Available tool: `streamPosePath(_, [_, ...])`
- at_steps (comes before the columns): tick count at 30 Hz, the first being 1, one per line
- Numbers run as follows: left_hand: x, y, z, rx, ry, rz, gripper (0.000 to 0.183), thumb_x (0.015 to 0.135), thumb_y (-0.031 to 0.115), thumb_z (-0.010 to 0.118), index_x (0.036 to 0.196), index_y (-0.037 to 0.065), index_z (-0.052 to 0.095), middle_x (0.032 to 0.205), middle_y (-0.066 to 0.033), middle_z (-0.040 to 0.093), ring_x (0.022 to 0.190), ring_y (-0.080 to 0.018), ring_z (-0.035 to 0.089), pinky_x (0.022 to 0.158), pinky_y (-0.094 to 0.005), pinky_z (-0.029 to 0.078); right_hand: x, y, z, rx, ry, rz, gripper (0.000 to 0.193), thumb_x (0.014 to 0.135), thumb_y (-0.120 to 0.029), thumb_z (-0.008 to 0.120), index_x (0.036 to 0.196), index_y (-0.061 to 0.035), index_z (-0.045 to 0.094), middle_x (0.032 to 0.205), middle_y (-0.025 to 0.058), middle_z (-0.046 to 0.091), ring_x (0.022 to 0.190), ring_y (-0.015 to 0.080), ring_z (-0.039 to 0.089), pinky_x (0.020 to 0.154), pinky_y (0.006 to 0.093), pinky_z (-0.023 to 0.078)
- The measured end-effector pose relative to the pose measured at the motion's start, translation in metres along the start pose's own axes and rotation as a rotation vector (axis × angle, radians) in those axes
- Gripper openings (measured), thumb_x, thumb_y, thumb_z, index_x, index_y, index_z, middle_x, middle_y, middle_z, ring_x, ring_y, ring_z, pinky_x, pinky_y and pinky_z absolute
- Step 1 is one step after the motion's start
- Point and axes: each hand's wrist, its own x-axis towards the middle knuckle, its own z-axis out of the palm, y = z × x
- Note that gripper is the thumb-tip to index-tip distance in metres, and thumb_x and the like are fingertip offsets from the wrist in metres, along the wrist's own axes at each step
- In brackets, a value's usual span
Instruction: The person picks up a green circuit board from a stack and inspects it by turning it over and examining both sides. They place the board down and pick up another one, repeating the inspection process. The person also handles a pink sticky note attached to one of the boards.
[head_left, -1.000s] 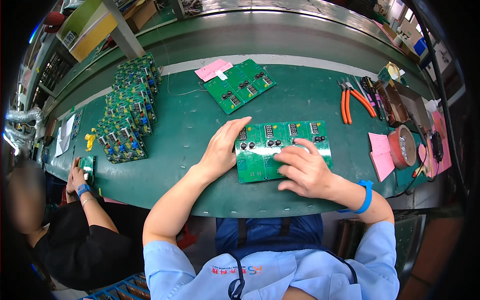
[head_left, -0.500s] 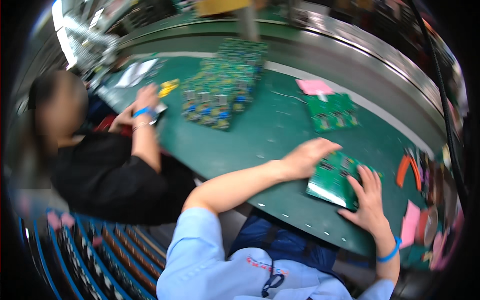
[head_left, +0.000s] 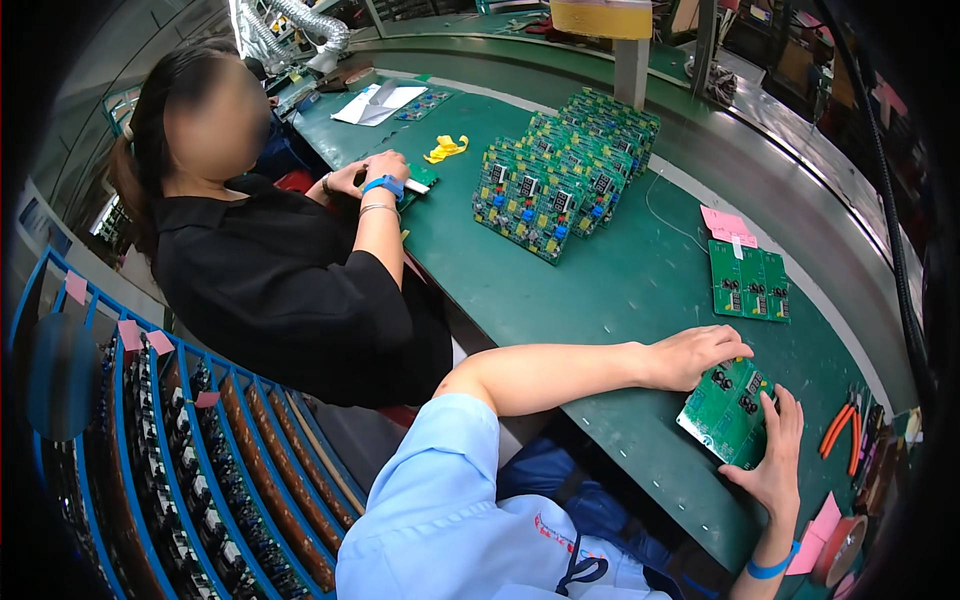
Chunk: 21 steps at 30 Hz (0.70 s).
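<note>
- Your left hand (head_left: 695, 355) lay flat w/ fingers spread on the near-left edge of the green circuit board (head_left: 730, 410), pressing it down, not clenched.
- Your right hand (head_left: 775, 460) cupped the board's near-right edge, fingers curled up along its side; a loose grasp, w/ a blue wristband (head_left: 772, 570) on that wrist.
- Board sat at the front edge of the green table (head_left: 600, 290), tilted, partly lifted off the surface on your side, black parts facing up.
- Step, as I judged it: you had the board in both hands for handling/inspection, mid-reposition.
- Next move would've called for a firm two-hand hold by the edges, keeping fingers off the components, since the board overhung the table edge & could slip.
- Second board (head_left: 750, 283) lay flat farther back, pink notes (head_left: 728, 225) just beside it; stacked boards (head_left: 560, 180) stood well apart to the left.
- Orange-handled pliers (head_left: 840, 430) lay near your right hand.
- Co-worker in black (head_left: 290, 290) sat to your left, hands at own small board; kept apart from yours.
</note>
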Motion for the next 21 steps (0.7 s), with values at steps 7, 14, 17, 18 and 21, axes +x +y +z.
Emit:
streamPosePath(7, [0.002, 0.0, 0.003, 0.008, 0.048, 0.022, 0.044, 0.062, -0.005, 0.055, 0.104, 0.003, 0.046, 0.099, -0.0122, 0.047, 0.092, -0.0286, 0.049, 0.078, -0.0365, 0.041, -0.003, -0.001, -0.001, 0.041, 0.041, 0.03, 0.099, 0.032, -0.02, 0.077, 0.12, -0.0062, 0.034, 0.124, 0.0204, 0.03, 0.115, 0.0371, 0.027, 0.097, 0.0467, 0.02])
streamPosePath(14, [0.004, 0.004, -0.002, 0.039, 0.024, -0.069, 0.052, 0.064, -0.004, 0.056, 0.112, 0.005, 0.041, 0.107, -0.0154, 0.041, 0.094, -0.0321, 0.048, 0.079, -0.0376, 0.04, -0.006, 0.007, 0.005, 0.076, 0.133, -0.022, 0.096, 0.033, -0.019, 0.076, 0.118, -0.0061, 0.035, 0.119, 0.018, 0.034, 0.11, 0.0372, 0.032, 0.09, 0.0451, 0.027])
streamPosePath(17, [0.003, 0.003, -0.002, 0.08, 0.05, -0.12, 0.058, 0.064, -0.004, 0.057, 0.117, 0.006, 0.036, 0.112, -0.0178, 0.036, 0.097, -0.0349, 0.046, 0.081, -0.0383, 0.04, -0.006, 0.007, 0.001, 0.03, 0.154, -0.005, 0.094, 0.033, -0.018, 0.075, 0.118, -0.0054, 0.036, 0.117, 0.0171, 0.036, 0.11, 0.0363, 0.032, 0.09, 0.0451, 0.027])
streamPosePath(18, [0.003, 0.002, -0.002, 0.099, 0.059, -0.127, 0.06, 0.063, -0.004, 0.058, 0.118, 0.007, 0.035, 0.114, -0.0185, 0.035, 0.098, -0.0358, 0.045, 0.082, -0.0385, 0.04, -0.007, 0.008, 0.0, 0.025, 0.162, 0.007, 0.093, 0.033, -0.018, 0.074, 0.117, -0.005, 0.036, 0.116, 0.017, 0.036, 0.11, 0.0361, 0.032, 0.09, 0.0451, 0.027])
streamPosePath(21, [0.003, 0.001, -0.006, 0.129, 0.016, -0.158, 0.06, 0.063, -0.002, 0.059, 0.117, 0.006, 0.034, 0.114, -0.0192, 0.034, 0.101, -0.0366, 0.043, 0.083, -0.0389, 0.039, -0.008, 0.011, -0.003, 0.031, 0.192, 0.057, 0.093, 0.033, -0.017, 0.073, 0.117, -0.0038, 0.037, 0.115, 0.0162, 0.037, 0.111, 0.0351, 0.032, 0.092, 0.0443, 0.026])
